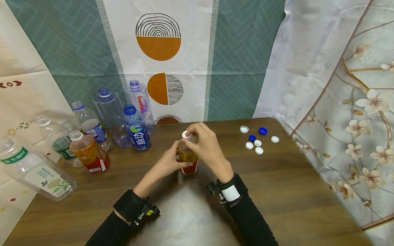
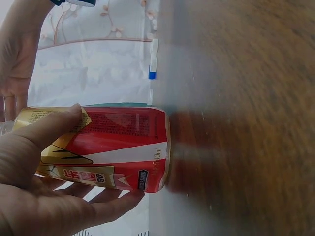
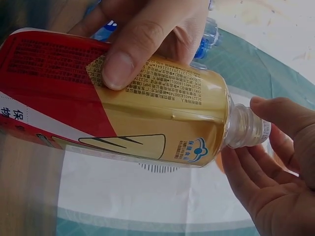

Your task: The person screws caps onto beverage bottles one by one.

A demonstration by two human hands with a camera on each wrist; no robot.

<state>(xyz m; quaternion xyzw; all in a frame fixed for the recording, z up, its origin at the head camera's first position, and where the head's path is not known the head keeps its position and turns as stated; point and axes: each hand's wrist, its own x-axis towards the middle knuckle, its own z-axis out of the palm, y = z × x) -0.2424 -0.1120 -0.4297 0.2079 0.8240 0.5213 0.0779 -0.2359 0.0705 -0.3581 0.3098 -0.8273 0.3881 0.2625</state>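
Note:
A plastic drink bottle (image 1: 188, 157) with a gold and red label stands upright on the table. My left hand (image 1: 168, 160) grips it round the body, thumb on the near side and fingers behind. A white cap (image 1: 186, 134) sits at the mouth of the bottle. My right hand (image 1: 207, 145) pinches this cap between thumb and fingers. In the right wrist view the clear bottle neck (image 3: 238, 127) shows below the right fingertips. The left wrist view shows the red lower label (image 2: 123, 137) and the bottle's base against the table.
Several capless bottles stand at the left, among them a blue-labelled bottle (image 1: 137, 130), another gold and red bottle (image 1: 90, 152) and a large clear bottle (image 1: 40, 174). Loose caps, such as a blue cap (image 1: 263, 131) and a white cap (image 1: 259, 150), lie on the wooden table (image 1: 277, 191) at the right.

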